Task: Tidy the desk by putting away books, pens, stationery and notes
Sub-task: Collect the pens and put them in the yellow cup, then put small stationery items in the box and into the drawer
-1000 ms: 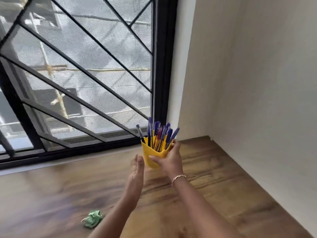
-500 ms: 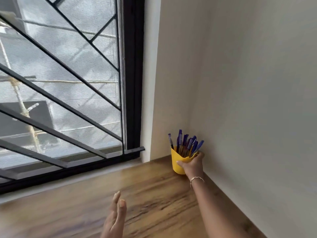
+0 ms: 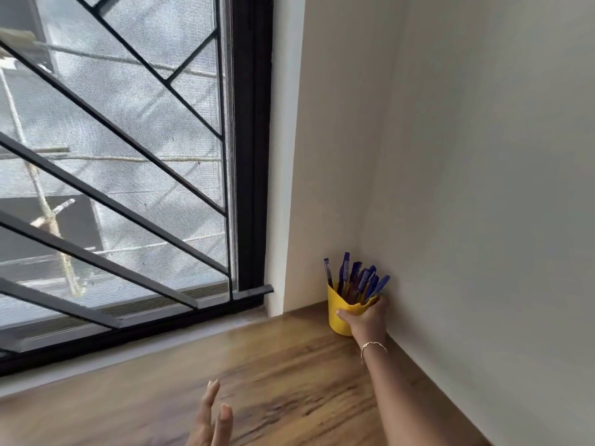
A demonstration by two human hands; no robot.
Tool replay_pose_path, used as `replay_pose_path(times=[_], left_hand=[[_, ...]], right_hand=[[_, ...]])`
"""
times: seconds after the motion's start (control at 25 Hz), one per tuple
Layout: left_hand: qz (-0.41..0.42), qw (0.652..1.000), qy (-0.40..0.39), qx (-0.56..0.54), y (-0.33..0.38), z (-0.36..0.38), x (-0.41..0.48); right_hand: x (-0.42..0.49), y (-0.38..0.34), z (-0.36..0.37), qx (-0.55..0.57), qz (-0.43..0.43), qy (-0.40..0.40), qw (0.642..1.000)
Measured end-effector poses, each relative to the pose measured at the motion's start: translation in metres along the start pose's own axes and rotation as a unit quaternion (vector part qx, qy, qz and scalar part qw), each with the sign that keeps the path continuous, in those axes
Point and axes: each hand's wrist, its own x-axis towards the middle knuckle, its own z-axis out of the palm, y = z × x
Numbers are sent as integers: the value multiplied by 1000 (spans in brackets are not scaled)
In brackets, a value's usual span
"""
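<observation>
1. Table (image 3: 273, 365): brown wood-grain top, filling the lower view from 8 to 5 o'clock and running into a corner at 5 o'clock.
2. Yellow plastic cup with a wavy rim (image 3: 335, 300): upright on the table, in the corner at 5 o'clock, close to both walls.
3. Blue-capped pens (image 3: 345, 272): a bundle standing in the cup, caps up, fanned toward 1 o'clock.
4. Right hand (image 3: 368, 320): fingers and thumb wrapped round the cup just under its rim; thin metal bracelet (image 3: 373, 344) on the wrist.
5. Left hand (image 3: 209, 423): at 6 o'clock, cut by the lower edge, fingers (image 3: 212, 394) straight, slightly spread, holding nothing.
6. Black-framed window with diagonal metal bars (image 3: 251, 156): 9 to 12 o'clock.
7. Plain cream wall (image 3: 483, 188): 1 to 4 o'clock.
</observation>
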Motion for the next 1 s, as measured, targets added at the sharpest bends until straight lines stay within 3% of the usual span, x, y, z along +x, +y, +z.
replay_pose_path(times=[0.28, 0.44, 0.56, 0.8, 1.0], left_hand=[[-15, 995, -33, 92, 4, -12, -8], [37, 986, -55, 155, 2, -27, -13], [71, 945, -91, 307, -12, -45, -12], [132, 812, -110, 558, -10, -92, -30], [106, 811, -114, 565, 13, -127, -64]], right_hand=[[-7, 1, -6, -33, -23, -24, 999], [-29, -7, -17, -115, -67, -6, 991], [-56, -15, -25, -211, -136, -9, 968], [-127, -35, -28, -357, -207, -112, 904], [-197, -53, -20, -398, -238, -189, 866]])
